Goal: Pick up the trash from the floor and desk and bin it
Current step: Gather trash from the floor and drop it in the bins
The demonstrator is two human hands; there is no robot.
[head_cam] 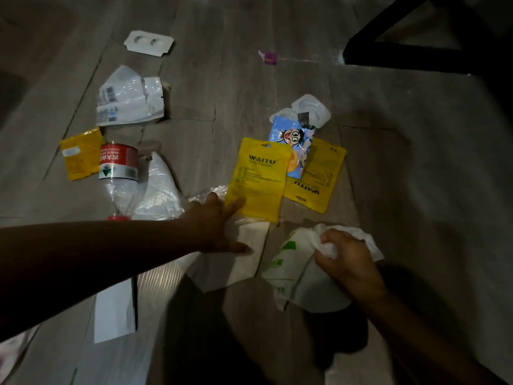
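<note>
Left hand (213,226) touches yellow pouch (258,176) (bottle (119,173) beside); right hand (347,259) grips white bag (299,276).

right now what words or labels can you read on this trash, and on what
"WAITU": nearer yellow pouch
"WAITU", upside down: farther yellow pouch
Too blurred to read: red bottle label, barcoded clear bag, green print on the white bag in the right hand
</note>
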